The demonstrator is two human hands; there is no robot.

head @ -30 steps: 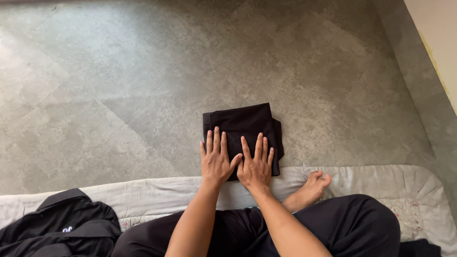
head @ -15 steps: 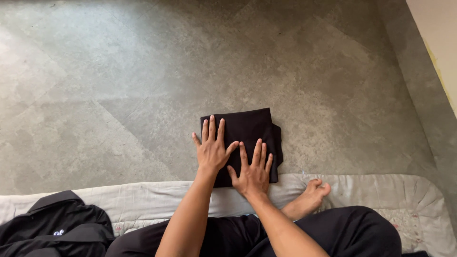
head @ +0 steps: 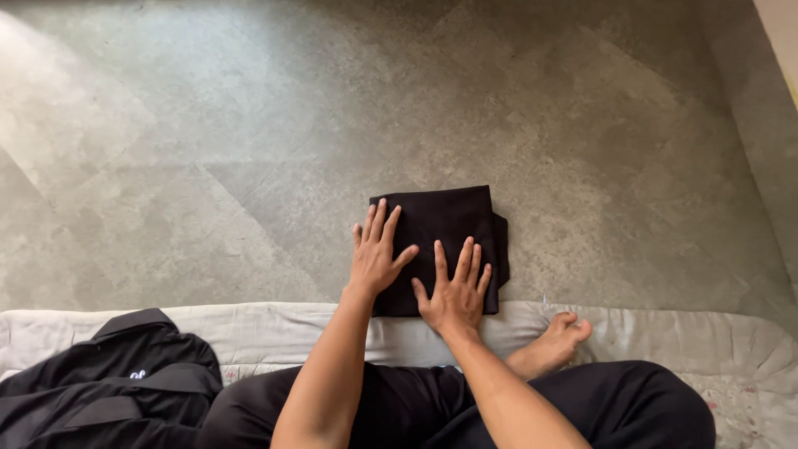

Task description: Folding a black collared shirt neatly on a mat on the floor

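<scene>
A black cloth (head: pixel 449 218), folded into a small rectangle, lies on the grey stone-patterned floor (head: pixel 208 141) just beyond the mat. My left hand (head: pixel 376 253) rests flat on the cloth's left edge, fingers spread. My right hand (head: pixel 455 291) presses flat on its near right part, fingers apart too. Neither hand grips anything. The near edge of the cloth is hidden under my palms.
I sit cross-legged in black trousers on a pale quilted mat (head: pixel 665 333), with a bare foot (head: pixel 555 345) right of my arms. A crumpled black garment (head: pixel 108 387) lies on the mat at lower left. A wall edge (head: pixel 777 33) runs along the top right.
Both hands have slid a little over the folded cloth; the left hand has moved up and to its left edge, while the right stays low on it.
</scene>
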